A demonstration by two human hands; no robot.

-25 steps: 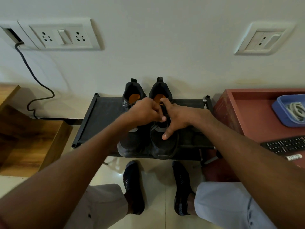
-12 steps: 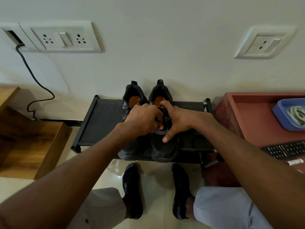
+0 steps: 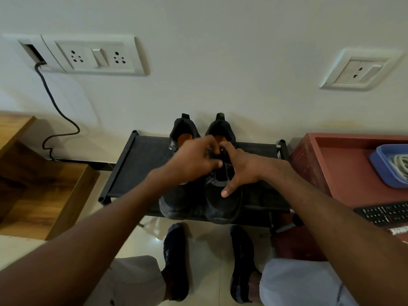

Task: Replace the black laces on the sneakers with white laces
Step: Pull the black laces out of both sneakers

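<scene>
Sneakers: a dark pair, side by side on a black shoe rack (image 3: 136, 171), toes toward the camera, heels against the wall; left sneaker (image 3: 176, 199), right sneaker (image 3: 223, 206); orange insoles visible in both openings.
Black laces (image 3: 224, 161): on the right sneaker's tongue area, between the two hands; exact routing too dark and blurred to tell.
Left hand (image 3: 194, 161): over the sneakers' lacing zone, fingers curled, blurred; appears to pinch the black laces at the fingertips, though the hold itself cannot be told for certain.
Right hand (image 3: 242, 171): on the right sneaker, forefinger curled at the black laces near the collar, thumb stretched down onto the toe box; grasping the lace at the top.
White laces (image 3: 400, 165): coiled in a blue tray (image 3: 382, 168), well apart from the sneakers, at the right edge.
Desk (image 3: 344, 164): reddish, to the right of the shoe rack, carrying the blue tray and a black keyboard (image 3: 384, 213).
Floor: glossy tiles, two feet in dark socks (image 3: 176, 257) below the rack, light trouser knees at the bottom.
Wall: white socket plate (image 3: 92, 55) upper left with a dark cable (image 3: 55, 107) hanging from it; second socket (image 3: 359, 70) upper right.
Left side: wooden furniture (image 3: 37, 191).
</scene>
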